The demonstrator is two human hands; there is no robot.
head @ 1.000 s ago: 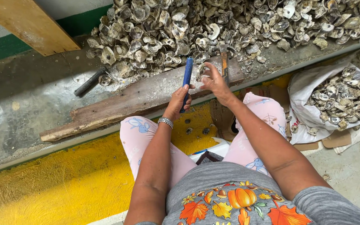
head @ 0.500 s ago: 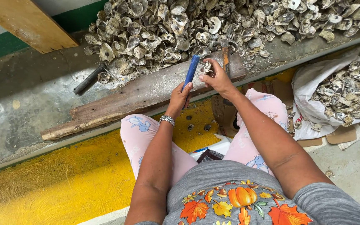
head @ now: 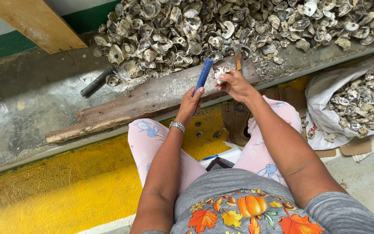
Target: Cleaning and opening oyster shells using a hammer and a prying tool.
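My left hand (head: pixel 190 102) grips a blue-handled knife (head: pixel 203 74), handle pointing up and away, over a long worn wooden plank (head: pixel 122 109). A silver bracelet sits on that wrist. My right hand (head: pixel 234 83) holds a pale oyster shell (head: pixel 220 72) just right of the knife, pinched in the fingers above the plank. The knife's blade is hidden behind my left hand. Beyond both hands lies a big heap of oyster shells (head: pixel 221 26) on a grey concrete ledge (head: pixel 27 95).
A small hammer (head: pixel 238 55) with a wooden handle rests at the heap's edge behind my right hand. A dark metal bar (head: pixel 96 81) lies on the ledge to the left. A white sack of shells (head: pixel 356 106) sits at right. A wooden beam (head: pixel 35 21) slants at top left.
Both hands stay together at the plank; the knife and shell have shifted only slightly, the shell turning a little in my right fingers.
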